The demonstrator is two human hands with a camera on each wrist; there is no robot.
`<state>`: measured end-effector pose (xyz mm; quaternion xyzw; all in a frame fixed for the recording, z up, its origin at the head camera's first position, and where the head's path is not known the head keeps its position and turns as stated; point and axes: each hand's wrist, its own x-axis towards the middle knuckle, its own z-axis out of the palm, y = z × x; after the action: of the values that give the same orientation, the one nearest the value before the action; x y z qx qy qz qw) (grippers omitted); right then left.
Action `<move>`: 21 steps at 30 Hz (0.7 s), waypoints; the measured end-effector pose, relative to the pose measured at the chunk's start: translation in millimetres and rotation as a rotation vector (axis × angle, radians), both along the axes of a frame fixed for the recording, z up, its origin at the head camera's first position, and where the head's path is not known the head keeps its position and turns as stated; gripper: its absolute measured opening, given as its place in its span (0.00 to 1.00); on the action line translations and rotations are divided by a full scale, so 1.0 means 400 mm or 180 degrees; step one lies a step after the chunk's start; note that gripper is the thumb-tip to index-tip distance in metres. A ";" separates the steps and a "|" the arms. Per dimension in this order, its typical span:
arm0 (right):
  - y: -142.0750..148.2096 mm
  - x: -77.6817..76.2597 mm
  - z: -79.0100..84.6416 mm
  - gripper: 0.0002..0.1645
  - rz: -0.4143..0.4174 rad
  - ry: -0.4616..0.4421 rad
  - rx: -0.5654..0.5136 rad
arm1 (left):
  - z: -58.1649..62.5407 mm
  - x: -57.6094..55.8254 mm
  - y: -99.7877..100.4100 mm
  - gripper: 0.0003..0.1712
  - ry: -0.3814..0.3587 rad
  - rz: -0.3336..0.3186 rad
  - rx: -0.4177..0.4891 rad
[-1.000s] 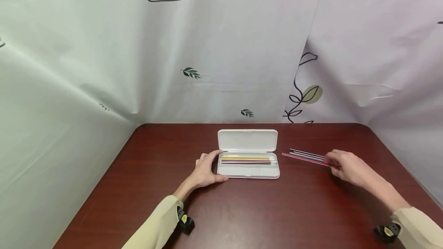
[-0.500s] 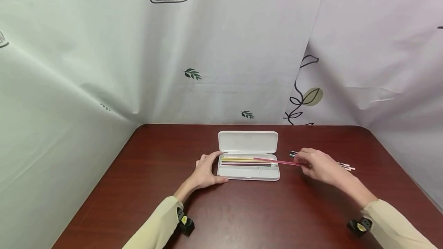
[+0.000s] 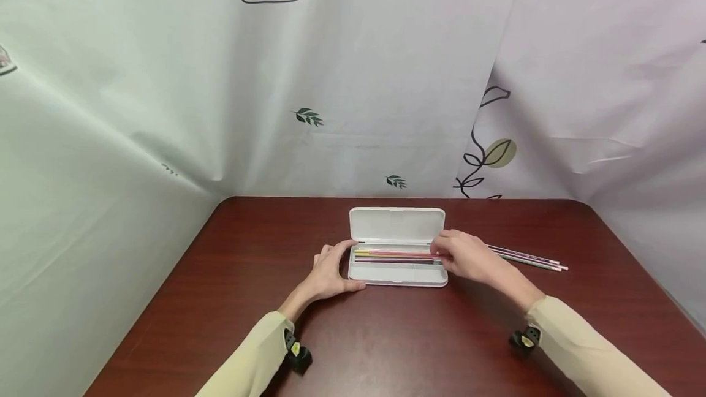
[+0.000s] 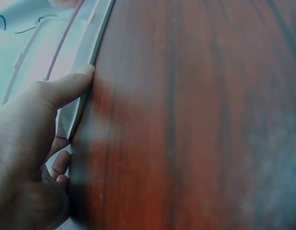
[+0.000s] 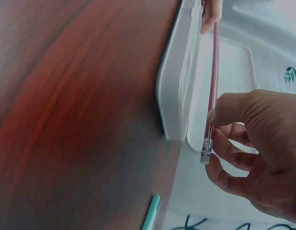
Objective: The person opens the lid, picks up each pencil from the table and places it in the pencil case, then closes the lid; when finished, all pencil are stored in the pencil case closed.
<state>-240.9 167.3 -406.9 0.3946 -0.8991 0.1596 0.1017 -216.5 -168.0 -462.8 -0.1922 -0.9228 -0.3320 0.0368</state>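
A white pencil case (image 3: 375, 272) lies on the table with its lid (image 3: 397, 225) raised at the back. My left hand (image 3: 325, 276) grips its left end, thumb on the front rim and fingers at the back corner; the left wrist view shows the thumb (image 4: 74, 86) on that rim. My right hand (image 3: 466, 256) pinches a red-pink pencil (image 5: 215, 67) near its eraser end, between thumb and fingers. The pencil stretches leftward over the case's back compartment, overlapping the yellow and dark pencils (image 3: 380, 261) inside. The front compartment has a divider toward the right.
Several loose pencils (image 3: 529, 257) lie on the dark red-brown table (image 3: 386, 336) to the right of the case, partly behind my right hand. A white patterned cloth (image 3: 353, 78) hangs behind the table and along both sides.
My right hand has picked the red-pink pencil out of the loose bunch and carried it left over the case. The other loose pencils stay on the table. My left hand keeps its place.
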 end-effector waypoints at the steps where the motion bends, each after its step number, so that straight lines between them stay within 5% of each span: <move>1: -0.006 -0.001 -0.001 0.14 -0.0003 -0.0010 0.0013 | 0.000 -0.001 0.001 0.54 0.0000 -0.0001 0.0002; 21: -0.091 -0.032 -0.020 0.14 0.0045 0.0094 0.0117 | 0.003 -0.001 0.003 0.53 0.0015 0.0005 0.0021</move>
<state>-253.9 130.8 -414.8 0.4051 -0.8975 0.1379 0.1065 -216.9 -166.7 -461.6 -0.1920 -0.9217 -0.3345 0.0399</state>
